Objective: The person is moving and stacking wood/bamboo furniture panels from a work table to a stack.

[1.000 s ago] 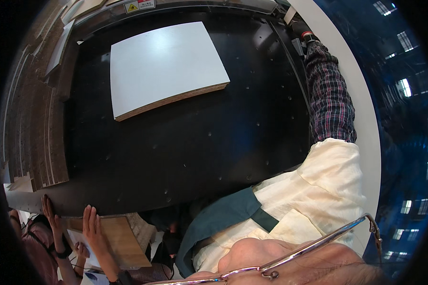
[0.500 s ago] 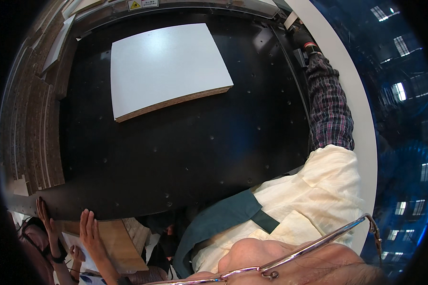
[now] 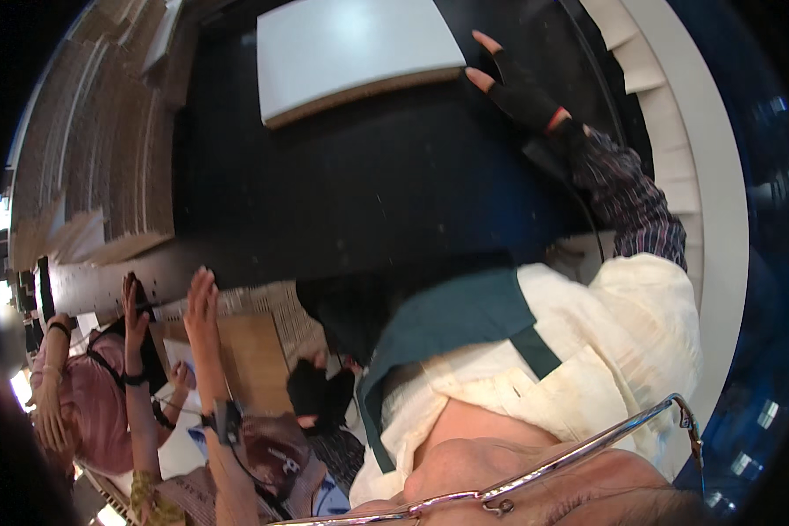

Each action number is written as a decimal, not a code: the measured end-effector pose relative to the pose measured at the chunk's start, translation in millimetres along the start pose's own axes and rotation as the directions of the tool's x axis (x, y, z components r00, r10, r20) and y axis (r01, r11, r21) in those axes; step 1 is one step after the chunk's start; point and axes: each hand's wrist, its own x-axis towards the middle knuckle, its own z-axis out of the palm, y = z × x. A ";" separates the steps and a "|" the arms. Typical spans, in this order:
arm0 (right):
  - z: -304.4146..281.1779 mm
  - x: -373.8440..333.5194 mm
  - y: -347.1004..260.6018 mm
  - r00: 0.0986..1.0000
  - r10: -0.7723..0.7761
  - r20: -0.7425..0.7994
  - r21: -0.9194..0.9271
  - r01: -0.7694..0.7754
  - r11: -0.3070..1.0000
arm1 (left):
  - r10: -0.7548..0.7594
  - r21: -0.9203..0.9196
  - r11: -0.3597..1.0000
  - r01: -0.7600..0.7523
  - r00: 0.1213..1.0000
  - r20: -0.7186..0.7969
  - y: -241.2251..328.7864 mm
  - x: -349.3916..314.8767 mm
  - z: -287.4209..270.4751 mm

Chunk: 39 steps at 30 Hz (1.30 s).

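A white-faced particle board panel (image 3: 359, 48) with a brown edge lies flat on a black work surface (image 3: 368, 167). My right hand (image 3: 522, 92), in a black fingerless glove, reaches to the panel's near right corner. Its thumb and a finger are spread apart, with one bare fingertip right at the corner; whether it touches I cannot tell. Low beside my body, left of my dark green apron, is my left hand (image 3: 320, 390), also in a black fingerless glove. Most of its fingers are hidden, and nothing shows clearly in it.
Particle board panels (image 3: 105, 167) stand stacked along the left side. At the lower left, other people's raised hands (image 3: 203, 307) are near the surface's front edge, beside a light wooden board (image 3: 250, 359). A pale curved rim (image 3: 714, 175) borders the right side.
My right hand has moved left from the surface's right edge to the panel's corner. The view has shifted, so the panel sits higher and more of the people at lower left shows.
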 end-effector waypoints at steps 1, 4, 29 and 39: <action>1.3 -3.7 -2.4 0.998 -0.057 -0.027 -0.066 0.055 0.996 | 0.275 0.341 0.900 -0.272 0.961 0.042 14.6 7.4 1.6; -3.0 3.5 -7.9 1.000 0.000 0.017 0.096 -0.002 0.995 | 0.254 0.227 0.948 -0.222 0.960 -0.119 73.6 -16.7 59.9; 1.6 34.3 30.8 0.990 -0.088 0.112 0.038 0.085 0.996 | 0.500 0.522 0.814 -0.255 0.766 -0.405 122.0 72.5 148.6; 7.5 47.5 29.3 0.982 -0.178 0.067 -0.063 0.182 0.981 | 0.472 0.515 0.821 -0.247 0.802 -0.367 114.7 77.7 154.5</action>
